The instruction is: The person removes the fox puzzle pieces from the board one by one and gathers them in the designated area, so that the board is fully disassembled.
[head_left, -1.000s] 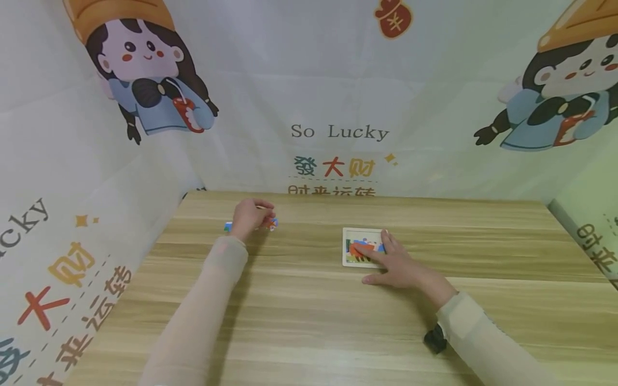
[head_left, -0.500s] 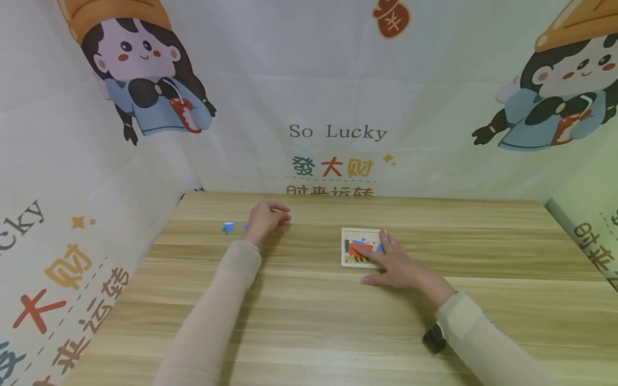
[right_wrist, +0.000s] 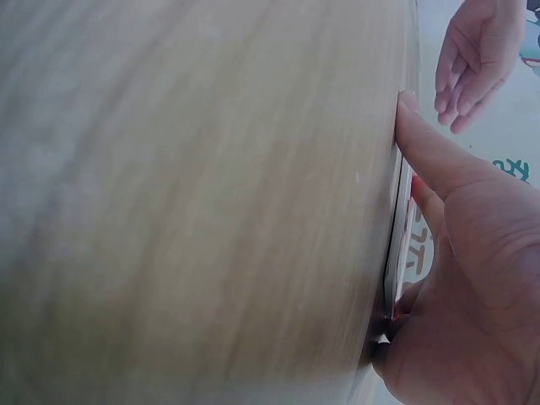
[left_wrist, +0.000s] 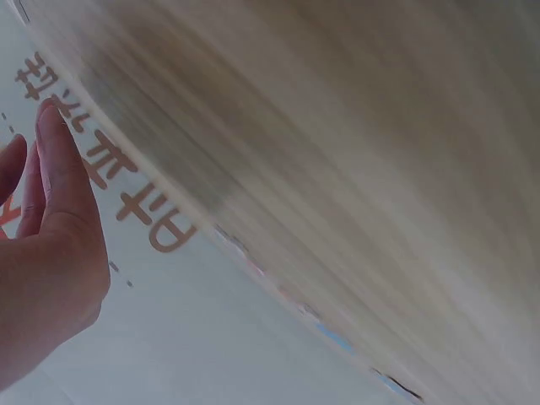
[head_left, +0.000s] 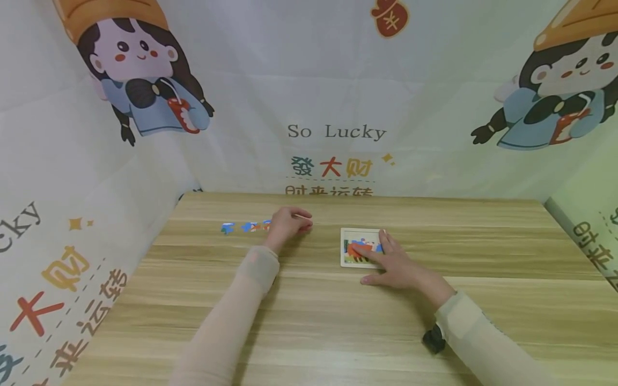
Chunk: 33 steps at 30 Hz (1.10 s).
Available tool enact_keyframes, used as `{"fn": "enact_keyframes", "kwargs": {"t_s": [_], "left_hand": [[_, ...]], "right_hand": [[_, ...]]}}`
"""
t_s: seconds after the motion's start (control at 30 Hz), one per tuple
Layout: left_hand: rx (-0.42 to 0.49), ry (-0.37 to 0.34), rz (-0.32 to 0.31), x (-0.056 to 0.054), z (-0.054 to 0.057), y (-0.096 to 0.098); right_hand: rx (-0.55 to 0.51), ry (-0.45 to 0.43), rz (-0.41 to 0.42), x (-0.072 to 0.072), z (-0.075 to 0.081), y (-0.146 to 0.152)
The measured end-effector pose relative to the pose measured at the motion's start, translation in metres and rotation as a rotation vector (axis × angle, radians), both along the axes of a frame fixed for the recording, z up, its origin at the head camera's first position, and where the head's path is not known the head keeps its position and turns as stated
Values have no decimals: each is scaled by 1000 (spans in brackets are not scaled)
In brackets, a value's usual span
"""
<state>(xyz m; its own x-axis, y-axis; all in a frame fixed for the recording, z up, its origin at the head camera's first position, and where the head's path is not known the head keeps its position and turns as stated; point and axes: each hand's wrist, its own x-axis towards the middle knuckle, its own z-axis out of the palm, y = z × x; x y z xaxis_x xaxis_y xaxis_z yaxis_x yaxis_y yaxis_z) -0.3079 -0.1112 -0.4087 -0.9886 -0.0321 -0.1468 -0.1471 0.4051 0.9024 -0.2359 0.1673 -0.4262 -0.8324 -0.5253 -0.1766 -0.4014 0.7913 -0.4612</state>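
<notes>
A small jigsaw puzzle in a pale square frame [head_left: 343, 249] lies right of the middle of the table, its orange, blue and green picture partly covered. My right hand [head_left: 398, 262] rests on it with spread fingers, the index finger across the picture and the thumb on the wood in front. My left hand [head_left: 288, 228] hovers left of the frame, fingers loosely bent and thumb near them. Nothing shows in it in the right wrist view. Behind its wrist lie loose puzzle pieces: a blue-green one [head_left: 228, 228], a blue, orange and white one [head_left: 250, 227] and a partly hidden one [head_left: 267, 224].
The wooden table [head_left: 314, 332] ends at the back against a white printed cloth [head_left: 241, 161], which also hangs along the left side. A black device [head_left: 434, 339] is strapped under the right wrist.
My left hand has moved right, away from the loose pieces toward the frame, uncovering more of the row. My right hand has stayed on the puzzle.
</notes>
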Motion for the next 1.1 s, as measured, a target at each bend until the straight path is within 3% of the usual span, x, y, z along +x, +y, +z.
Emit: {"fn": "enact_keyframes", "kwargs": {"t_s": [0.13, 0.4, 0.7, 0.87, 1.1], "left_hand": [[-27, 8, -39, 2, -2, 10], [34, -16, -120, 6, 0, 32], [-47, -19, -263, 9, -4, 49], [-136, -26, -333, 10, -7, 53], [-217, 7, -349, 9, -8, 62]], "right_hand": [[2, -7, 0, -1, 0, -1], [-4, -31, -16, -2, -1, -2], [-19, -40, -9, 1, 2, -3], [-19, -37, -12, 2, 3, -2], [-20, -24, -15, 0, -1, 1]]}}
